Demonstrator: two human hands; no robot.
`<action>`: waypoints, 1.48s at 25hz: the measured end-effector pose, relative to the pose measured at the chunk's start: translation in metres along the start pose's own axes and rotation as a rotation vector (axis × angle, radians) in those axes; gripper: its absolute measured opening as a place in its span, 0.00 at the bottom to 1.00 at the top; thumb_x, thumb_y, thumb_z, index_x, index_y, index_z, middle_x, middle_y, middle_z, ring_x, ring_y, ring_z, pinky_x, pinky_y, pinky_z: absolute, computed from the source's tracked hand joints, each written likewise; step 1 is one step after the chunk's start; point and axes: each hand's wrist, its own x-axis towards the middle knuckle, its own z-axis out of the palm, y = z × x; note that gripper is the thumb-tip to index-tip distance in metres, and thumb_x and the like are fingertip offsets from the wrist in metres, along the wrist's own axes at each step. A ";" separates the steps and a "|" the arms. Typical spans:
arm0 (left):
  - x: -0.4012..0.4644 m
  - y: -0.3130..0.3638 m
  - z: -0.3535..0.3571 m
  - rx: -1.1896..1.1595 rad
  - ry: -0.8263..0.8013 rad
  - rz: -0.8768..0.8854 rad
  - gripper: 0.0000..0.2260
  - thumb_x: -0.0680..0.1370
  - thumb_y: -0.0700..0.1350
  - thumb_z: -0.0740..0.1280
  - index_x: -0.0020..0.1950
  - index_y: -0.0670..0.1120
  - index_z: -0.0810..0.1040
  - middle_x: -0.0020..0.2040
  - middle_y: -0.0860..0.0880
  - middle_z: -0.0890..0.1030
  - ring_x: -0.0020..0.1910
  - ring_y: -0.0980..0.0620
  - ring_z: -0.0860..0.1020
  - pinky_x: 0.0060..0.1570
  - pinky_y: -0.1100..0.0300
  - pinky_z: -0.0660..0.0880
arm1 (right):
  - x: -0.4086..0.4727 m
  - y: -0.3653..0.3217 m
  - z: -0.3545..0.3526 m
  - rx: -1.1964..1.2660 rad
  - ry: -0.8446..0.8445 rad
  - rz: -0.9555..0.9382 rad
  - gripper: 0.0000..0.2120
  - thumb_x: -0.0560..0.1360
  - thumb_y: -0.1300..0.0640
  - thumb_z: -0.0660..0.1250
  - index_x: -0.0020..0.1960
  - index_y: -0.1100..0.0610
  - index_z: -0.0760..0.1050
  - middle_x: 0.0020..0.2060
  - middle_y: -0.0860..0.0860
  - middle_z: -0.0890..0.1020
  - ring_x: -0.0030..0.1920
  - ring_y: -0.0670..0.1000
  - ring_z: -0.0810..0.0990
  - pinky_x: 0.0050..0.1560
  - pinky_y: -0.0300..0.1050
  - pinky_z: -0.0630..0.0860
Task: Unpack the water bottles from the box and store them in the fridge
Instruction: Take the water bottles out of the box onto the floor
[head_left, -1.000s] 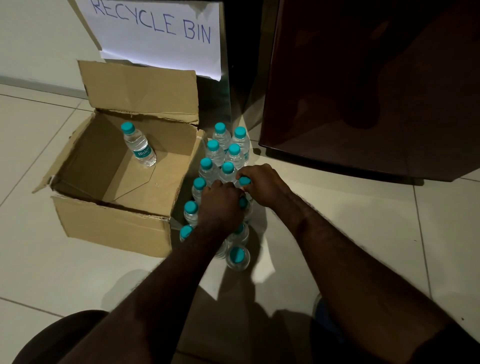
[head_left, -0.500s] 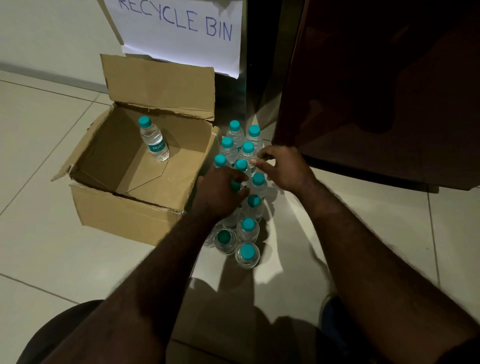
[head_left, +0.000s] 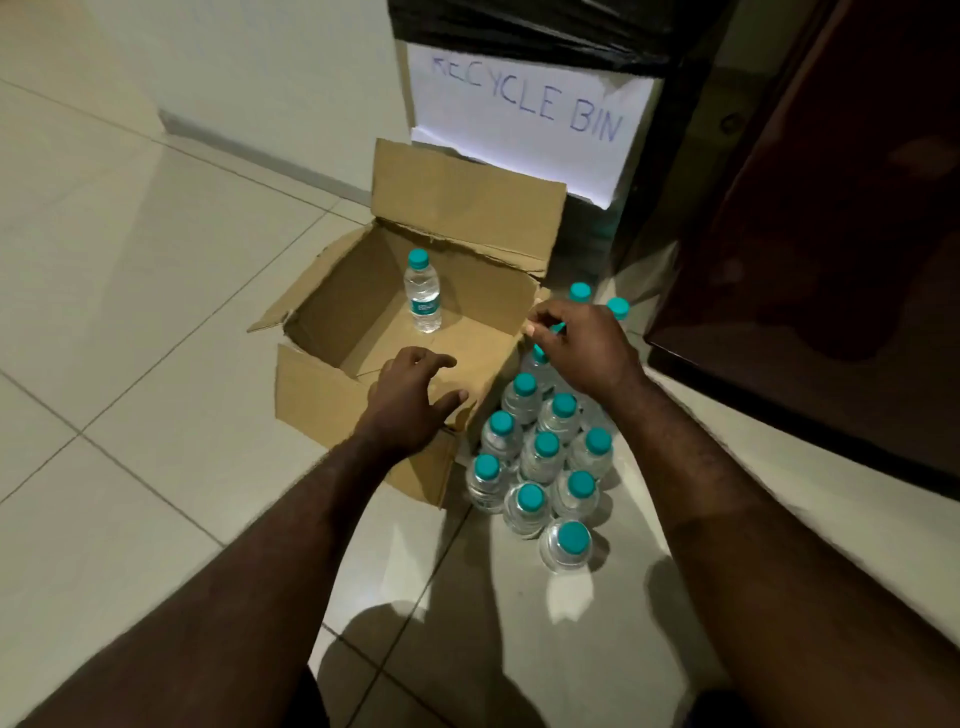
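Underfoot, pale floor tiles (head_left: 156, 364), dim

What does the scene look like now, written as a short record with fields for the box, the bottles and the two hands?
box: open brown cardboard box on the tiled floor
bottle inside: one clear plastic bottle with teal cap, upright
bottles outside: cluster of teal-capped bottles on the floor, right of the box
left hand: fingers spread, over the box's near edge, holding nothing
right hand: over the far bottles; grip unclear
sign: white paper reading RECYCLE BIN
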 end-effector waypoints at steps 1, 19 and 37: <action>-0.003 -0.010 -0.002 -0.002 0.018 -0.013 0.19 0.77 0.54 0.66 0.67 0.51 0.72 0.67 0.48 0.71 0.66 0.49 0.67 0.64 0.48 0.69 | 0.006 -0.005 0.010 -0.037 -0.045 -0.013 0.10 0.76 0.51 0.66 0.56 0.49 0.77 0.49 0.47 0.82 0.47 0.45 0.78 0.49 0.48 0.79; -0.009 -0.098 0.007 0.207 0.078 -0.189 0.32 0.74 0.68 0.46 0.76 0.58 0.57 0.79 0.54 0.47 0.77 0.48 0.41 0.72 0.42 0.40 | 0.120 -0.057 0.138 -0.413 -0.167 -0.177 0.37 0.74 0.51 0.69 0.76 0.47 0.52 0.75 0.53 0.55 0.66 0.56 0.70 0.57 0.50 0.75; -0.010 -0.095 0.005 0.212 0.041 -0.193 0.32 0.75 0.68 0.45 0.77 0.58 0.56 0.79 0.54 0.45 0.77 0.48 0.38 0.72 0.43 0.39 | 0.112 -0.059 0.113 -0.410 -0.177 -0.196 0.26 0.69 0.61 0.74 0.64 0.55 0.70 0.58 0.55 0.77 0.57 0.55 0.77 0.55 0.52 0.78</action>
